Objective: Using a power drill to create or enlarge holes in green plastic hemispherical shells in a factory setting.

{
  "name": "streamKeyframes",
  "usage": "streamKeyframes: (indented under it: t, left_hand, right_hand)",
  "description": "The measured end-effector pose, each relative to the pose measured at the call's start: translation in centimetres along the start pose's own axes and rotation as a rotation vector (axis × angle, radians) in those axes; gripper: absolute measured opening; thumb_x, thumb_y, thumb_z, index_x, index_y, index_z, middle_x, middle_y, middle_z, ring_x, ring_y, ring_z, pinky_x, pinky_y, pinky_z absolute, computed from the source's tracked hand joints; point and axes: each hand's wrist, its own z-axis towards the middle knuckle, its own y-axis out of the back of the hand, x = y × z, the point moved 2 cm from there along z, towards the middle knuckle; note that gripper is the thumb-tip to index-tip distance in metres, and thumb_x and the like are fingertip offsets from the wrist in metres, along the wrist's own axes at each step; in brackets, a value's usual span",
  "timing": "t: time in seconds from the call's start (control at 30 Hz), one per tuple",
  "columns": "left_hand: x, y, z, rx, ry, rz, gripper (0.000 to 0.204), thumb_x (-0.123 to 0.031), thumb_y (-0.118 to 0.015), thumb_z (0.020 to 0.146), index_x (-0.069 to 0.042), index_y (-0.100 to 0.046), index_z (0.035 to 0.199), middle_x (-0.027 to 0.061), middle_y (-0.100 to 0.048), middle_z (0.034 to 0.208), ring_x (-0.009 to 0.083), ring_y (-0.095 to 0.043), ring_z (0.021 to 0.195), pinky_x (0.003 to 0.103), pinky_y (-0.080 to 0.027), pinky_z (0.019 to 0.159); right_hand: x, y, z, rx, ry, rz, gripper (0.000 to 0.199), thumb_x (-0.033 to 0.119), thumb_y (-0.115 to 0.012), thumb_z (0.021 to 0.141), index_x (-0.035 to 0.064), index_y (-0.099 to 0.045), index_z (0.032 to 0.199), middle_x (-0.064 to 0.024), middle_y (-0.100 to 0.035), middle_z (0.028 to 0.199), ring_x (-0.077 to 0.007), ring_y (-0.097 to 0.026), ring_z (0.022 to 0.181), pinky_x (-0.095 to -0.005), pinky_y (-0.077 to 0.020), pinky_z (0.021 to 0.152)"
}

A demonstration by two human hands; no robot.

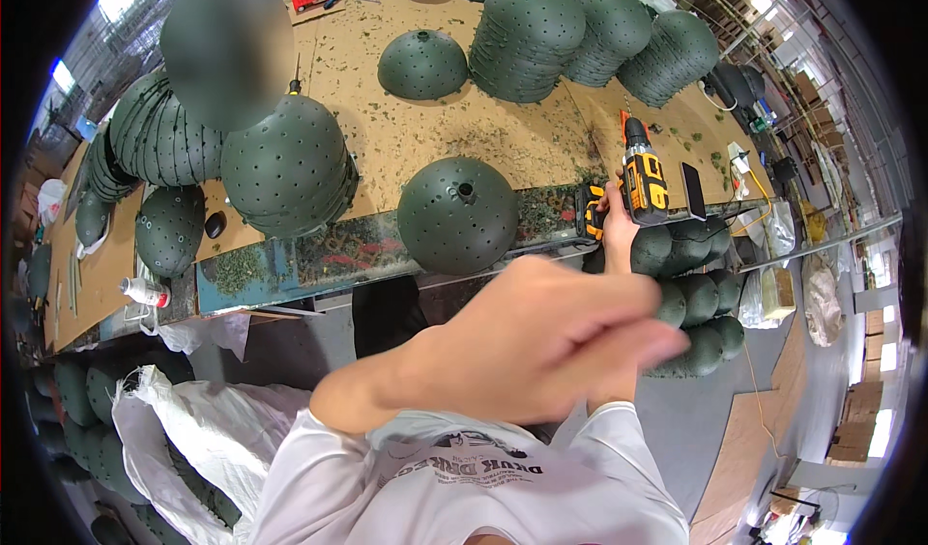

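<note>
White woven sack [232, 427], dark-green pieces [201, 485] partly hidden inside, right hand [616, 218] wrapped round yellow-black cordless drill [646, 183], left hand [532, 342] blurred, half-curled, its hold impossible to tell.

Dark printed lettering [474, 466] observed at the near side, across the chest of the white shirt [464, 508]: one larger line of capitals with smaller lines beside it. Markings on the yellow-and-black drill [646, 180] at right and the white bottle's red label [147, 295] at left are too small to read.
</note>
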Motion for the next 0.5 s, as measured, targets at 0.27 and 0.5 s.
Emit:
streamKeyframes:
  t: [0.27,0.5]
  left_hand:
    - [17.2,-0.9,-19.5,-0.462,0.824,-0.622,0.019,-0.017,-0.047,0.104,-0.006,-0.053,0.090,-0.0053,-0.041,0.069,0.0028,-0.034,0.057,0.023,-0.032,0.050]
    - [20.2,0.2,-22.5,-0.701,0.854,-0.570,0.026,-0.018,-0.050,0.103,-0.001,-0.052,0.123,0.0080,-0.062,0.099,0.0152,-0.064,0.081,0.030,-0.055,0.070]
  right_hand:
    - [-0.6,0.3,0.5,0.044,-0.020,-0.027,0.030,0.003,-0.061,0.092,-0.0058,-0.056,0.120,-0.0025,-0.053,0.067,-0.0103,-0.049,0.055,-0.0251,-0.0425,0.054]
    - [-0.2,0.2,0.4,0.048,-0.036,-0.042,0.031,0.003,-0.062,0.091,-0.0057,-0.056,0.121,-0.0025,-0.054,0.067,-0.0099,-0.049,0.056,-0.0248,-0.0424,0.055]
